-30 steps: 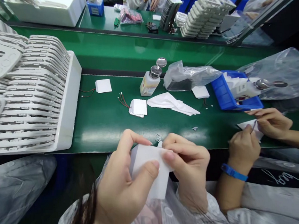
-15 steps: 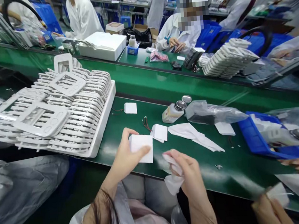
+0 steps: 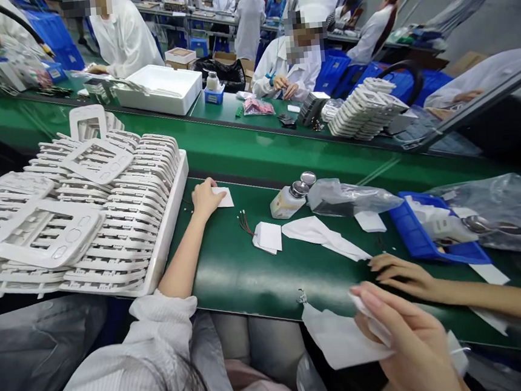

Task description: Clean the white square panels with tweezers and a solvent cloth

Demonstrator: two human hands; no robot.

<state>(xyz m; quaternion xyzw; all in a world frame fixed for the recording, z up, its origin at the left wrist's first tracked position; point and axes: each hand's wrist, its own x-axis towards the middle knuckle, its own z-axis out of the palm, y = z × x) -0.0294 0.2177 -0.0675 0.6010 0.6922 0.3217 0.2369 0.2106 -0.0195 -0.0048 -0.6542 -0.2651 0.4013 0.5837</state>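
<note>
My left hand (image 3: 204,200) reaches out beside the long white tray. Its fingers are closed over a small white square panel (image 3: 225,198) on the green bench; whether other panels lie under it is hidden. Close to the camera, my right hand (image 3: 407,335) pinches a thin white wipe (image 3: 339,337), which hangs down to the left past the bench edge. Between my hands lie stacked white square panels (image 3: 268,237) with thin red and dark wires. A folded white cloth (image 3: 321,237) rests to their right.
A white tray (image 3: 167,228) heaped with white plastic frames (image 3: 120,214) stands left. Behind the cloth are a pump bottle (image 3: 286,202) and a clear plastic bag (image 3: 352,196). A blue bin (image 3: 429,247) sits right. A co-worker's hand (image 3: 406,274) reaches in from the right.
My left hand has moved forward and left from the bench's front to the far panel. My right hand has come right and nearer the camera with the wipe. A co-worker's hand has moved further in.
</note>
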